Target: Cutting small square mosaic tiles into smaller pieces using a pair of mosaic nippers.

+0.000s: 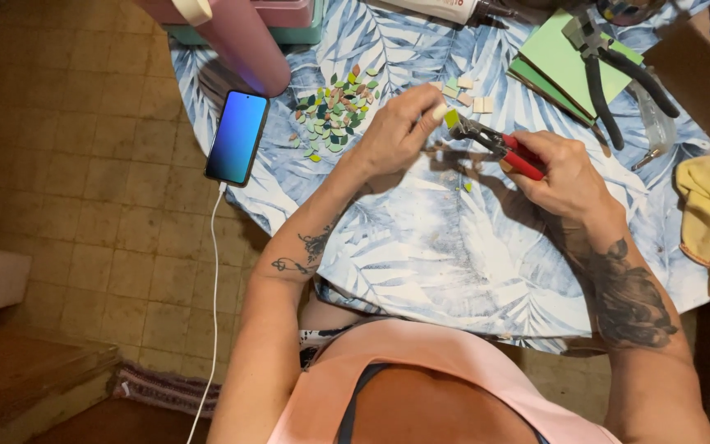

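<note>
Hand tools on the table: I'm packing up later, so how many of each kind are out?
Red-handled nippers, in the right hand: 1
Black-handled pliers, lying on the green sheets: 1
Total: 2

The left hand holds a small green piece at the nippers' tip.

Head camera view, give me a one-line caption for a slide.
Left hand holds a small green tile piece in red-handled nippers gripped by the right hand, above a leaf-print table.
</note>
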